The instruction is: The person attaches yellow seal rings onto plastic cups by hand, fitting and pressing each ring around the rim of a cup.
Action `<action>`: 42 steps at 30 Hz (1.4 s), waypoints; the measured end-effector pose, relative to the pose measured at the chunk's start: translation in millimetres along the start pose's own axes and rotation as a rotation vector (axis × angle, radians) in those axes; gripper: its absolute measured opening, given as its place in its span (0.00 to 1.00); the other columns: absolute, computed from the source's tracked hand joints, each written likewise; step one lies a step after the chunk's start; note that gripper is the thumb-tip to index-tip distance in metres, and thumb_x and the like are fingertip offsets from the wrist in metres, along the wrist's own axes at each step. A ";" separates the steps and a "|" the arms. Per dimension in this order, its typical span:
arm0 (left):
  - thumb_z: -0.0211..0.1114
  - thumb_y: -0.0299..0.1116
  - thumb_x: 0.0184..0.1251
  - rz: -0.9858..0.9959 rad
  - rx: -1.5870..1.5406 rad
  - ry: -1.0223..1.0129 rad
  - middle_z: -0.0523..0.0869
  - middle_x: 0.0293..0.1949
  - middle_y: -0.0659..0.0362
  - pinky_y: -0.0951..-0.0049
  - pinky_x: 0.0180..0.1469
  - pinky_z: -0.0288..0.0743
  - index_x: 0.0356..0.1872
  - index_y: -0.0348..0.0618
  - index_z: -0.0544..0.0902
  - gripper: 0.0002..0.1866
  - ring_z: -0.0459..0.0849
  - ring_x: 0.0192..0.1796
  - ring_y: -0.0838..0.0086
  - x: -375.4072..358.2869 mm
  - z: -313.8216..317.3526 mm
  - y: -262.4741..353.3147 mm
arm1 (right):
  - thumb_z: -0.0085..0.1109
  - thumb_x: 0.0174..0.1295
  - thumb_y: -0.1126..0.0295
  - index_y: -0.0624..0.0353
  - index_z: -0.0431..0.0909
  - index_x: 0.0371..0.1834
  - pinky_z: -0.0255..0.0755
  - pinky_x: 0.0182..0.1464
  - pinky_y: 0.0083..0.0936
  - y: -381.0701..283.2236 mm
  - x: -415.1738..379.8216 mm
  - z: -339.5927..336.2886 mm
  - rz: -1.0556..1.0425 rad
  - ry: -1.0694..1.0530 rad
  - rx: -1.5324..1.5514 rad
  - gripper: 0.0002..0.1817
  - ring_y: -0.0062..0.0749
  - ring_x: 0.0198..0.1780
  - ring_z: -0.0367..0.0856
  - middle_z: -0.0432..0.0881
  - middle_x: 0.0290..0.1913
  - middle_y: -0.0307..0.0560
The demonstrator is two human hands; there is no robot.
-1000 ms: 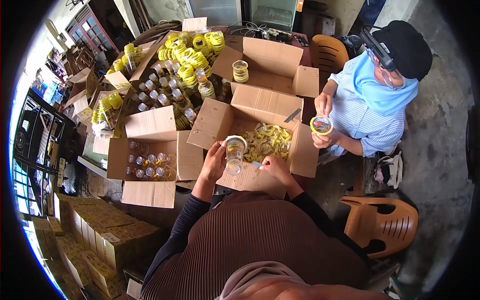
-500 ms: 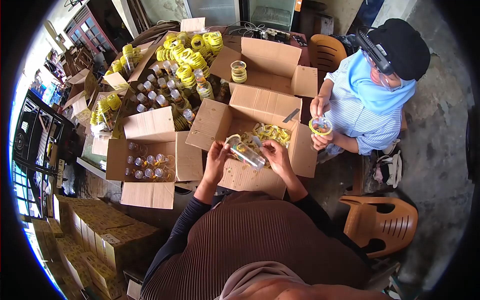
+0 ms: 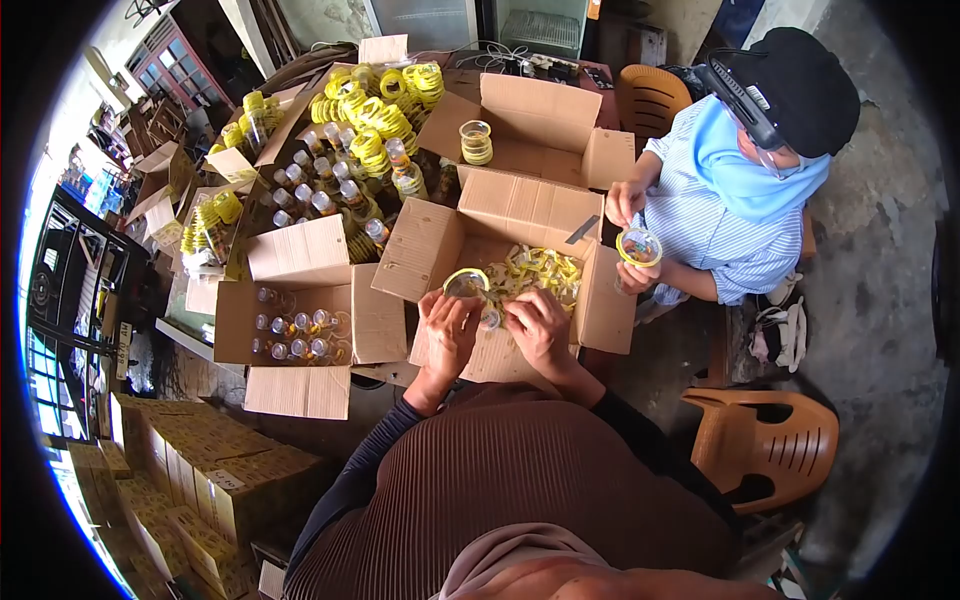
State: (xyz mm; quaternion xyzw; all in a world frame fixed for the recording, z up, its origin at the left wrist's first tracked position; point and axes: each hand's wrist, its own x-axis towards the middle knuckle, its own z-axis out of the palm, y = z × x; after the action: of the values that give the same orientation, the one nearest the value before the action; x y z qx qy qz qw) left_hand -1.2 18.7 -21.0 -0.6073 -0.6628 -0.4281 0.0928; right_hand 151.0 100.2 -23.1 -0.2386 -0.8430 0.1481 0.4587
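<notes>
My left hand (image 3: 449, 333) is closed on a clear plastic cup (image 3: 467, 284) with a yellow rim, its round end turned up toward me. My right hand (image 3: 539, 325) is pinched just right of the cup's lower part. Whatever is between its fingertips is too small to make out. Both hands are above the near flap of an open cardboard box (image 3: 520, 205). Inside that box lies a loose heap of yellow and whitish strips (image 3: 545, 272).
A box of clear cups (image 3: 300, 335) stands at left. Behind are stacks of yellow rings (image 3: 385, 115), more cups, and another open box (image 3: 540, 110) with a ringed cup (image 3: 476, 143). At right, a co-worker (image 3: 740, 190) holds a yellow-rimmed cup (image 3: 639, 246) near an orange chair (image 3: 765, 445).
The cup has turned from lying sideways to showing its yellow-rimmed round end upward. My left hand has moved slightly right and down; my right hand has shifted left and closed into a pinch.
</notes>
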 end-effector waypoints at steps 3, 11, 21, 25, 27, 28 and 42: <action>0.70 0.25 0.57 0.022 0.016 0.003 0.85 0.31 0.60 0.60 0.55 0.70 0.34 0.45 0.82 0.06 0.83 0.37 0.66 0.7 0.7 2.2 | 0.70 0.46 0.78 0.55 0.79 0.34 0.75 0.33 0.31 1.2 -3.1 1.6 -0.040 -0.020 -0.045 0.12 0.34 0.35 0.78 0.76 0.34 0.39; 0.69 0.23 0.57 0.002 -0.040 0.008 0.85 0.32 0.57 0.60 0.53 0.72 0.34 0.43 0.81 0.06 0.83 0.40 0.60 0.6 3.8 6.3 | 0.69 0.48 0.77 0.57 0.78 0.34 0.76 0.33 0.31 3.0 -4.6 7.9 0.007 -0.030 -0.038 0.11 0.37 0.35 0.79 0.74 0.33 0.41; 0.66 0.21 0.57 -0.018 -0.066 0.002 0.84 0.31 0.54 0.58 0.52 0.73 0.34 0.42 0.81 0.06 0.83 0.40 0.56 -1.8 10.9 4.6 | 0.67 0.51 0.77 0.60 0.75 0.30 0.73 0.33 0.35 -0.2 0.7 22.1 0.062 -0.049 -0.050 0.09 0.42 0.35 0.78 0.72 0.34 0.46; 0.66 0.20 0.56 0.016 -0.069 0.002 0.83 0.30 0.53 0.57 0.51 0.73 0.34 0.41 0.80 0.06 0.83 0.40 0.56 -6.8 14.4 12.8 | 0.66 0.50 0.79 0.60 0.76 0.28 0.72 0.33 0.36 13.0 3.3 27.3 0.157 -0.087 -0.051 0.07 0.43 0.33 0.78 0.74 0.31 0.48; 0.66 0.21 0.56 0.012 -0.080 0.013 0.82 0.29 0.53 0.57 0.52 0.73 0.33 0.41 0.80 0.06 0.83 0.41 0.55 -4.9 15.2 8.7 | 0.66 0.49 0.80 0.60 0.78 0.28 0.72 0.33 0.36 20.4 2.9 31.2 0.290 0.007 0.062 0.06 0.43 0.31 0.79 0.75 0.29 0.47; 0.66 0.21 0.56 0.001 -0.071 0.013 0.83 0.29 0.53 0.57 0.52 0.73 0.34 0.41 0.80 0.06 0.83 0.41 0.55 -4.3 14.5 5.5 | 0.67 0.48 0.80 0.60 0.79 0.29 0.73 0.32 0.35 20.8 2.4 30.1 0.293 0.044 0.102 0.07 0.43 0.30 0.79 0.77 0.28 0.47; 0.67 0.20 0.57 -0.062 -0.160 0.031 0.84 0.29 0.51 0.57 0.52 0.75 0.33 0.40 0.81 0.05 0.84 0.40 0.53 -1.5 9.8 6.0 | 0.68 0.50 0.77 0.58 0.77 0.31 0.73 0.30 0.34 -4.0 -1.2 11.8 0.077 -0.018 -0.016 0.09 0.39 0.31 0.78 0.73 0.31 0.44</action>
State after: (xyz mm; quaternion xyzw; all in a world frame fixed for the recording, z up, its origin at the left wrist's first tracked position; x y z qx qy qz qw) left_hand 8.4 23.7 -25.3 -0.5854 -0.6433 -0.4917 0.0407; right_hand 140.6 95.9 -28.4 -0.2733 -0.8385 0.1608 0.4431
